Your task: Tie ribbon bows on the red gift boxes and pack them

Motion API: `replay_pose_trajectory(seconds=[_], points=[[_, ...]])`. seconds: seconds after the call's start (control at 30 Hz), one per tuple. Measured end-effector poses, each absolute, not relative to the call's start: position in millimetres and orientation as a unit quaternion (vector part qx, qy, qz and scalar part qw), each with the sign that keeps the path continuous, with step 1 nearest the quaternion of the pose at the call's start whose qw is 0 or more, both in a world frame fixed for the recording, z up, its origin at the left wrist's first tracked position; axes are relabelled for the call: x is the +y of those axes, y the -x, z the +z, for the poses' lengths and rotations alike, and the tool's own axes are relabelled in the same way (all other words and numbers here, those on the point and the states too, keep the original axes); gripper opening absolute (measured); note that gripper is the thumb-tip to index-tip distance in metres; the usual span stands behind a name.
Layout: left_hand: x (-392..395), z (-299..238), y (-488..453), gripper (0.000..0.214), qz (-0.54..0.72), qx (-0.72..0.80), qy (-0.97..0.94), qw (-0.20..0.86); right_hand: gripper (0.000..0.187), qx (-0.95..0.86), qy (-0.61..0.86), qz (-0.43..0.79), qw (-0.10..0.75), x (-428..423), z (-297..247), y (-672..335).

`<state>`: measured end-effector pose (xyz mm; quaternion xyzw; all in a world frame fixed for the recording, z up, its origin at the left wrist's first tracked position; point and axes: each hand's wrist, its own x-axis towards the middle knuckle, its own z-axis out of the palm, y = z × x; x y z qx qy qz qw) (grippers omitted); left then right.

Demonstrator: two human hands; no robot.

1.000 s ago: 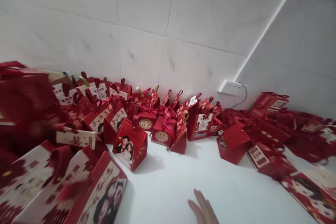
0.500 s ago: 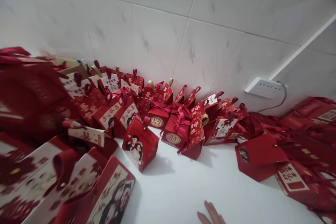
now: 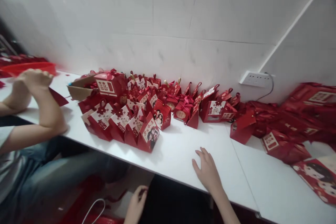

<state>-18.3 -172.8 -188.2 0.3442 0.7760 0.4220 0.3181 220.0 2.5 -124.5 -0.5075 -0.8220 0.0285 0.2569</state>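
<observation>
My right hand (image 3: pixel 207 171) lies flat on the white table (image 3: pixel 178 154), fingers apart, holding nothing. My left hand (image 3: pixel 136 203) hangs below the table's front edge with its fingers curled; whether it holds anything is hidden. A crowd of small red gift boxes (image 3: pixel 136 108) with ribbon handles stands along the wall. The nearest one, printed with a cartoon couple (image 3: pixel 150 134), sits to the left of my right hand, apart from it.
Another person sits at the left, forearm (image 3: pixel 49 112) on the table, hands (image 3: pixel 34 77) raised by red items. Flattened red boxes (image 3: pixel 301 112) pile up at the right. A printed red bag (image 3: pixel 317 178) lies at the right edge. A wall socket (image 3: pixel 256 78) has a cable.
The view has pulled back and down, showing the table's front edge, my left hand and the seated person. My right hand now rests fully on the table.
</observation>
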Motion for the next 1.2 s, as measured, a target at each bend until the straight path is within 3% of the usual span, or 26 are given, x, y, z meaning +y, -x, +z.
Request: replay_pose_trajectory(seconds=[0.1, 0.27, 0.37, 0.57, 0.73, 0.8, 0.97, 1.1, 1.2], points=[[-170.9, -148.2, 2.4, 0.030, 0.494, 0.684, -0.451, 0.290, 0.036, -0.814, 0.514, 0.029, 0.268, 3.3, -126.0, -217.4], [-129.1, -88.6, -13.6, 0.016, 0.501, 0.481, -0.700, 0.165, 0.038, -0.799, 0.531, 0.043, 0.279, -0.6, -117.7, -212.6], [-92.9, -84.0, -17.7, 0.017, 0.496, 0.474, -0.719, 0.106, 0.034, -0.794, 0.536, 0.030, 0.284, -2.3, -111.5, -209.9], [-72.0, -65.9, -17.5, 0.013, 0.512, 0.466, -0.714, 0.103, 0.031, -0.798, 0.513, -0.039, 0.315, 5.8, -131.3, -211.4], [-34.8, 41.1, 70.3, 0.028, 0.628, 0.469, -0.588, -0.200, 0.026, -0.804, 0.474, -0.086, 0.348, 22.7, -157.0, -214.6], [-12.0, 84.7, 120.6, 0.045, 0.635, 0.533, -0.497, -0.255, 0.026, -0.803, 0.471, -0.089, 0.353, 23.5, -157.5, -214.3], [26.5, 126.2, 208.8, 0.106, 0.512, 0.800, -0.290, -0.118, 0.025, -0.797, 0.480, -0.092, 0.355, 17.1, -147.5, -212.4], [27.9, 122.8, 226.5, 0.111, 0.514, 0.806, -0.286, -0.070, 0.024, -0.792, 0.479, -0.106, 0.363, 14.7, -144.7, -211.2], [22.0, 128.1, 220.6, 0.108, 0.531, 0.775, -0.327, -0.097, 0.023, -0.791, 0.481, -0.095, 0.367, 14.5, -144.0, -211.1]])
